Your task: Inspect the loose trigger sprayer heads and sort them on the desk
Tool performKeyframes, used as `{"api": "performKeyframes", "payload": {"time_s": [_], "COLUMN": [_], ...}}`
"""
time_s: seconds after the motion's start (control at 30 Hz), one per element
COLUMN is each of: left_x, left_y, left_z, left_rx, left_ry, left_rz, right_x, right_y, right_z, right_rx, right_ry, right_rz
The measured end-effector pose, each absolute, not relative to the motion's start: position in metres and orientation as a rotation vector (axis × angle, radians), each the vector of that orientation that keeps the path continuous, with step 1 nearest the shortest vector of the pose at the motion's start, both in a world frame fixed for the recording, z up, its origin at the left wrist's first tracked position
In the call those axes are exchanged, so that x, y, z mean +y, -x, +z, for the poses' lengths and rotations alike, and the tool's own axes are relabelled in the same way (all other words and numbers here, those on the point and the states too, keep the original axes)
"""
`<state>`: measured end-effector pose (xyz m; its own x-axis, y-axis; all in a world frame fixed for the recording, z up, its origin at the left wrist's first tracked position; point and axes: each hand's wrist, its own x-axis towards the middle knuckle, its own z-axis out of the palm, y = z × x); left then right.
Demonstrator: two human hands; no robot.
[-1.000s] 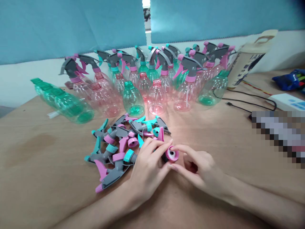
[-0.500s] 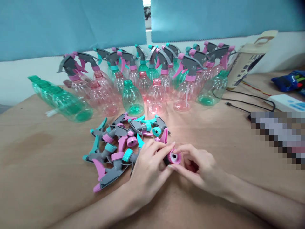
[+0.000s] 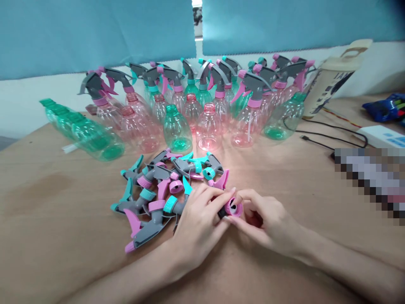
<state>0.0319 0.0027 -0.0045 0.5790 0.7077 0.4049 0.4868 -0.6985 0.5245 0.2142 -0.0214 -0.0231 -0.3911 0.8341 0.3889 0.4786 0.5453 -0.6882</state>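
My left hand [image 3: 201, 221] is closed around a spray head, whose grey body is mostly hidden by the fingers. Its pink collar [image 3: 236, 207] faces right, with a white and dark opening inside. The thumb and fingertips of my right hand [image 3: 265, 215] touch the collar's rim. Just left of my hands lies a pile of loose grey spray heads [image 3: 148, 232] with pink or turquoise collars and triggers. Behind the pile stand open bottles, among them a green bottle [image 3: 177, 131] and a pink bottle [image 3: 209, 131].
More bottles, several with spray heads [image 3: 255, 86] fitted, fill the back of the table. Green bottles [image 3: 95, 137] lean at the left. At the right are a beige tumbler [image 3: 332, 80], black cables [image 3: 335, 137], a white box [image 3: 382, 137] and a blue packet [image 3: 382, 109].
The view has shifted slightly. Both hands stay around the same spray head, and the right index fingertip appears to have moved slightly at the collar's opening.
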Motion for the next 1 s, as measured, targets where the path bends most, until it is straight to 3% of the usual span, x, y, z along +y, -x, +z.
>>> {"api": "performKeyframes", "payload": {"time_s": [1.0], "left_x": [0.007], "left_y": [-0.034], "left_z": [0.000], "left_rx": [0.913], "left_ry": [-2.496], "left_rz": [0.693], "right_x": [-0.018], "right_y": [-0.219], "right_z": [-0.012], "right_rx": [-2.064], "right_ry": [1.069], "right_rz": [0.772]}}
